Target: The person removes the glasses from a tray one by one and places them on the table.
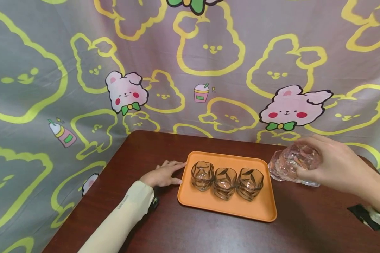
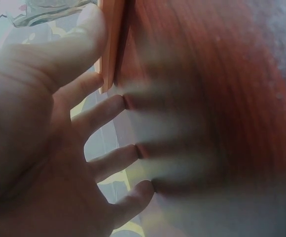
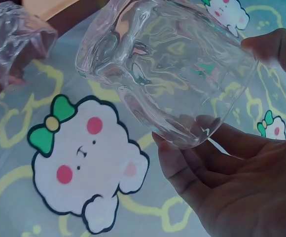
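Note:
In the head view my right hand (image 1: 332, 165) grips a clear wavy glass (image 1: 305, 156) above the table, right of the orange tray. The right wrist view shows thumb and fingers curled round the rim side of this tilted glass (image 3: 167, 74). More clear glass (image 1: 276, 167) stands behind it, partly hidden. My left hand (image 1: 163, 175) lies with spread fingers at the left edge of the tray (image 1: 194, 198), its fingertips (image 2: 145, 187) on the tabletop and its thumb at the tray's side. Three smoky brown glasses, a left (image 1: 202, 175), a middle (image 1: 224, 184) and a right one (image 1: 250, 184), stand in a row on the tray.
The dark reddish-brown table (image 1: 164, 221) reaches back to a grey curtain (image 1: 164, 56) printed with yellow outlines and pink bunnies. The curtain also hangs along the left side.

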Available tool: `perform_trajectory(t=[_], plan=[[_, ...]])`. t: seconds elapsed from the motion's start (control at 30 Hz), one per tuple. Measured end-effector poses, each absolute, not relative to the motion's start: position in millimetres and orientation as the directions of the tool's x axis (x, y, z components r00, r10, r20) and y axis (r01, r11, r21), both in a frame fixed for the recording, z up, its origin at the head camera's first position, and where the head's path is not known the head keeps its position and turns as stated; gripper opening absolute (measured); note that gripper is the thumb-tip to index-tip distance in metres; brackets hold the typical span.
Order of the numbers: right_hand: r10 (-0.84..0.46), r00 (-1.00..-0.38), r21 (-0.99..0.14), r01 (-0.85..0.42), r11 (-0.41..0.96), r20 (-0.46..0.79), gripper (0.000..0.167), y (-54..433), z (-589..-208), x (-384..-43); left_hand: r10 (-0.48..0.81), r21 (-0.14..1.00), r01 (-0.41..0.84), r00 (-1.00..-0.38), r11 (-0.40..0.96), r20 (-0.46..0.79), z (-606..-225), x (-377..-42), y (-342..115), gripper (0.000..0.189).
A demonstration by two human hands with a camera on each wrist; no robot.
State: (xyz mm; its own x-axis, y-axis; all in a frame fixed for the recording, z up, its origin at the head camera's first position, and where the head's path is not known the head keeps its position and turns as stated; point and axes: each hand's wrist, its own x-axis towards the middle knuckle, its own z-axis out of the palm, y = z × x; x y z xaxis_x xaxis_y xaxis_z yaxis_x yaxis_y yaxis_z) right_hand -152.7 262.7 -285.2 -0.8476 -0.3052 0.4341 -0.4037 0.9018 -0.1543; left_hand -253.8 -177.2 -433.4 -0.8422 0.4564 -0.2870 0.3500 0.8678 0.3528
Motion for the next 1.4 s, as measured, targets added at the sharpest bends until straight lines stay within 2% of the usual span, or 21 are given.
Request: perform_trajectory(t=[0.17, 0.33, 0.67, 1.2, 1.4], plan=[[-0.274, -0.880, -0.158, -0.356, 0.921, 0.389, 0.067, 276, -300, -138, 0.456, 0.353, 0.349, -0.841, 0.868, -0.290, -434, -254, -176, 0.073], [-0.247, -0.897, -0.193, -0.333, 0.923, 0.366, 0.071, 283, -332, -127, 0.462, 0.350, 0.357, -0.839, 0.866, -0.287, -434, -253, -175, 0.073], [-0.228, -0.883, -0.295, -0.365, 0.883, 0.409, 0.071, 290, -389, -123, 0.477, 0.354, 0.372, -0.833, 0.858, -0.280, -429, -252, -175, 0.072], [-0.239, -0.860, -0.288, -0.394, 0.873, 0.452, 0.067, 290, -413, -132, 0.472, 0.343, 0.370, -0.833, 0.864, -0.289, -432, -253, -176, 0.073], [-0.209, -0.880, -0.343, -0.371, 0.863, 0.427, 0.069, 289, -414, -135, 0.465, 0.334, 0.366, -0.835, 0.869, -0.294, -431, -252, -176, 0.073]])
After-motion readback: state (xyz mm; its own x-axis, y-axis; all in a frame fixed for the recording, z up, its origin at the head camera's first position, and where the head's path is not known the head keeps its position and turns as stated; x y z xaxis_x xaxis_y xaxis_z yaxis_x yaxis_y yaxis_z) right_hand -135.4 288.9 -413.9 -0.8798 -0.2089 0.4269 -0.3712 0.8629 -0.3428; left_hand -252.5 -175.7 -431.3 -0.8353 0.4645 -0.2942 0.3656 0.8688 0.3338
